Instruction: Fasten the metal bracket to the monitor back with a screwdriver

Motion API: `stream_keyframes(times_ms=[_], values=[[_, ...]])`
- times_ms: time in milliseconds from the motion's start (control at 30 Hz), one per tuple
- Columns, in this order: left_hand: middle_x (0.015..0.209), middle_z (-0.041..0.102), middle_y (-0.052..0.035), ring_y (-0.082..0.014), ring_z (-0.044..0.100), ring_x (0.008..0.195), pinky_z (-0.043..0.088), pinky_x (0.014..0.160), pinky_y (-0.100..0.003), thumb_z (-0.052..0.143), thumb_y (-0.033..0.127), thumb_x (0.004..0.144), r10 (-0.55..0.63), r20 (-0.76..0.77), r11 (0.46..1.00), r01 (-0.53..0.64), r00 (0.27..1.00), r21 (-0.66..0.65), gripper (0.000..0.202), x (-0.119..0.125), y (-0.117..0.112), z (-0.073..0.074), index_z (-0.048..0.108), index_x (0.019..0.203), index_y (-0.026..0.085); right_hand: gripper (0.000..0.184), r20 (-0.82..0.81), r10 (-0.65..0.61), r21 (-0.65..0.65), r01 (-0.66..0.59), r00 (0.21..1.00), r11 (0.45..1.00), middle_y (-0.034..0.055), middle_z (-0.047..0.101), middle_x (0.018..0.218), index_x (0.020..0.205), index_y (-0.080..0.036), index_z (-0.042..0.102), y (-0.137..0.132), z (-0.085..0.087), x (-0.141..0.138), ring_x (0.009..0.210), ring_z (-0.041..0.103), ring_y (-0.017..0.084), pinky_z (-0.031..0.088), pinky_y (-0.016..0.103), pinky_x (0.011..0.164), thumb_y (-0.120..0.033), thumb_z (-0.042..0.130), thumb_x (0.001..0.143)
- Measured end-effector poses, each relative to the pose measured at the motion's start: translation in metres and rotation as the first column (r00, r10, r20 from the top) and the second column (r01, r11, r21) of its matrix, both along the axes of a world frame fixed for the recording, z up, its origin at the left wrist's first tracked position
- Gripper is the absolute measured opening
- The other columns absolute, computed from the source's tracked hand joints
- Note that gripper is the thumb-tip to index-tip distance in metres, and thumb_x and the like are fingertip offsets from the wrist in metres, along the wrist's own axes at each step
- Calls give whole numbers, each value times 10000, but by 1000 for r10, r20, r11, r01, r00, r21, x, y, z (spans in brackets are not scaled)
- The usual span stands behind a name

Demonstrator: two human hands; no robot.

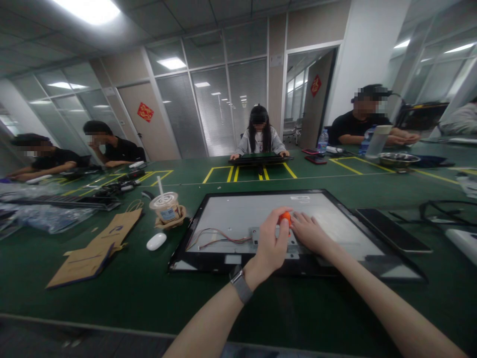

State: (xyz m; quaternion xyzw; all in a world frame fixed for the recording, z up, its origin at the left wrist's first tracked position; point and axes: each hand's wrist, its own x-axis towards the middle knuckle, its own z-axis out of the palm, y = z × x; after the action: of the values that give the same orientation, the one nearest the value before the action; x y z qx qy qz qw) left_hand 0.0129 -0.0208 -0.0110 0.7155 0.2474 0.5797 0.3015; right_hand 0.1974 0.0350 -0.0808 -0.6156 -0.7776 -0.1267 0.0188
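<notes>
A monitor panel (238, 211) lies on the green table in front of me, its grey metal back facing up inside a black frame. My left hand (275, 238), with a watch on its wrist, is closed around the orange handle of a screwdriver (285, 218). The tool stands over a metal bracket (257, 235) near the panel's lower middle; its tip is hidden. My right hand (311, 232) rests on the panel just right of the handle, fingers stretched out. Thin cables (223, 238) run left from the bracket.
Left of the panel are a drink cup (166, 206) in a cardboard holder, a white mouse (156, 241) and a paper bag (97, 248). A black phone-like slab (391, 228) lies to the right. Across the table, a person (260, 134) holds another dark panel (261, 158).
</notes>
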Motion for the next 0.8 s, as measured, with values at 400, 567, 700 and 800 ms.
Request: stream_keyframes(times_ms=[400, 567, 700, 800], values=[[1102, 688, -97, -184, 644, 957, 512, 899, -319, 408, 274, 1030, 18, -4, 999, -18, 1000, 33, 272, 0, 0, 1, 607, 1176, 159, 474, 14, 1, -5, -1, 1000, 1000, 224, 526, 1466, 1439, -150, 512, 0, 2, 0, 1303, 518, 364, 450, 567, 1015, -173, 315, 1009], [1074, 691, -86, -168, 640, 883, 519, 849, -303, 411, 270, 1030, 12, -6, 1000, -12, 1000, 25, 268, 0, -1, 2, 604, 1183, 164, 462, -2, 17, 12, -17, 1000, 1000, 225, 521, 1469, 1418, -156, 531, 0, 1, 1, 1315, 505, 365, 437, 584, 1024, -172, 315, 1010], [1091, 689, -89, -184, 646, 935, 517, 884, -321, 414, 287, 1032, 20, -9, 1000, -20, 1000, 23, 276, -1, -1, 1, 607, 1191, 169, 450, 8, 24, -1, -24, 1000, 1000, 217, 515, 1475, 1404, -167, 546, 1, 1, 2, 1312, 508, 362, 443, 579, 1017, -174, 318, 1015], [1100, 689, -89, -185, 648, 952, 518, 894, -321, 413, 287, 1035, 17, -9, 1000, -16, 1000, 22, 278, 0, 0, 1, 605, 1199, 172, 452, 14, 16, 0, -16, 1000, 1000, 213, 510, 1483, 1417, -172, 534, 1, 0, 2, 1319, 503, 361, 442, 572, 1020, -171, 329, 1014]])
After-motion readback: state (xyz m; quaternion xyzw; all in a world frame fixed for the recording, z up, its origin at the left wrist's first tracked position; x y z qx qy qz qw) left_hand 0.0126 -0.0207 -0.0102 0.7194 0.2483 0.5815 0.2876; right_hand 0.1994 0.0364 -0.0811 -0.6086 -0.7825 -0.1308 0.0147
